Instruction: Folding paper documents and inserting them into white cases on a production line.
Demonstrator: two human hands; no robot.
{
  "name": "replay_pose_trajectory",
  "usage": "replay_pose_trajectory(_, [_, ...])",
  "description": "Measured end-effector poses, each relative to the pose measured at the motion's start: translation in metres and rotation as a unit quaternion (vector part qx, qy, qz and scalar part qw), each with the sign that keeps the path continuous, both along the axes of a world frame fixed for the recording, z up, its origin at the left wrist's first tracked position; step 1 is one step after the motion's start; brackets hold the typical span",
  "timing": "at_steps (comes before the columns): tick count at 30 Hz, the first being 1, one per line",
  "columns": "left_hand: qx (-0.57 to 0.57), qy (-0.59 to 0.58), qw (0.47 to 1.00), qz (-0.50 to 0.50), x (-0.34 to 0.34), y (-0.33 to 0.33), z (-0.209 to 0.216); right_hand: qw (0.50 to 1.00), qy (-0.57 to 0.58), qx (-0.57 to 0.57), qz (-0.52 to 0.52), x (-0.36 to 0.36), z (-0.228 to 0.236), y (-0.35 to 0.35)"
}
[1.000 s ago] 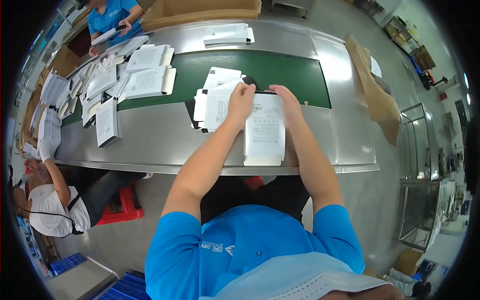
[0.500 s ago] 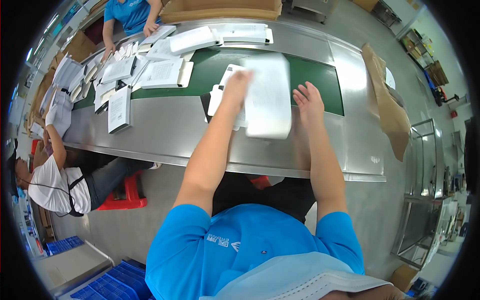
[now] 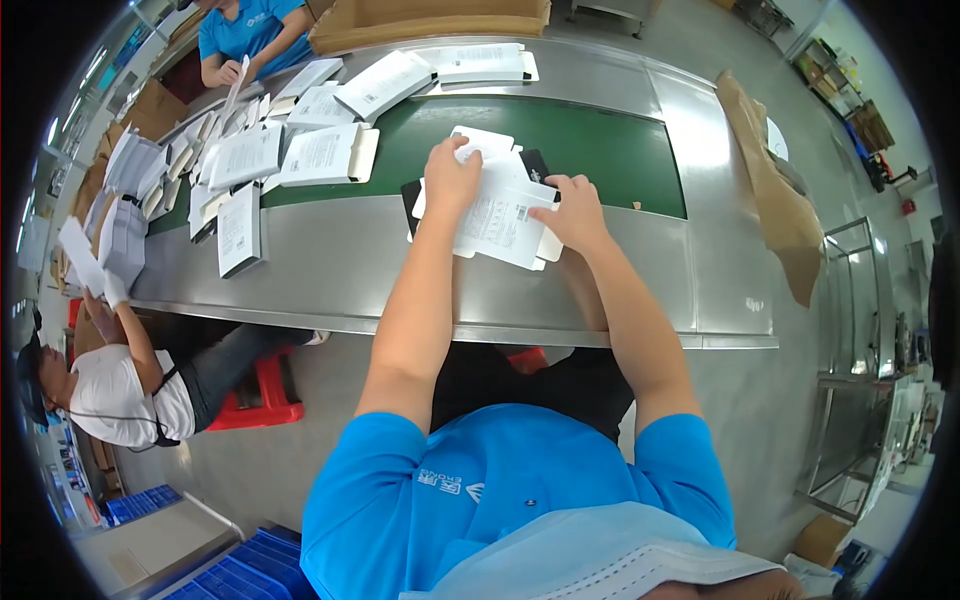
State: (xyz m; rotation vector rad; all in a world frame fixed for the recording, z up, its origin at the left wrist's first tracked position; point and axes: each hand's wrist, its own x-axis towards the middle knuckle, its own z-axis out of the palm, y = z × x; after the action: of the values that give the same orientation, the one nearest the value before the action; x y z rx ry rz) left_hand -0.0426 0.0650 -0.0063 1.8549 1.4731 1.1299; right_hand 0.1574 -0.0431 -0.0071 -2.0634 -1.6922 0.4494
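Note:
Directly before me, a white printed carton [image 3: 497,215] lies flat at an angle, with flaps sticking out at its ends. Other flat carton pieces, some with black panels [image 3: 536,165], show beneath and around it. My left hand [image 3: 453,177] is closed at the carton's upper left side, fingers curled over the edge. At the right side my right hand [image 3: 572,213] grips the edge, thumb on the printed face; its other fingertips are partly hidden.
Several white boxes [image 3: 330,155] crowd the green work surface [image 3: 640,165] to the left. A steel table edge [image 3: 560,338] runs near me, and brown paper [image 3: 765,190] hangs at the right. Co-workers sit at the far left [image 3: 125,385] and top left [image 3: 258,40].
The blurred white carton that was raised in my left hand now lies flat and turned. My right hand has moved left from open air onto its edge.

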Motion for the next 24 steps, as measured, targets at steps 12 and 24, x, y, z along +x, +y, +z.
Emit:
replay_pose_trajectory(12, [-0.351,-0.48,0.734,-0.327,-0.012,-0.007,0.022,0.83,0.549,0.09,-0.041,0.075,0.022,-0.017])
replay_pose_trajectory(24, [-0.424,-0.481,0.622,-0.45,-0.039,0.03,-0.007,0.784,0.617,0.047,0.046,0.104,0.04,-0.03])
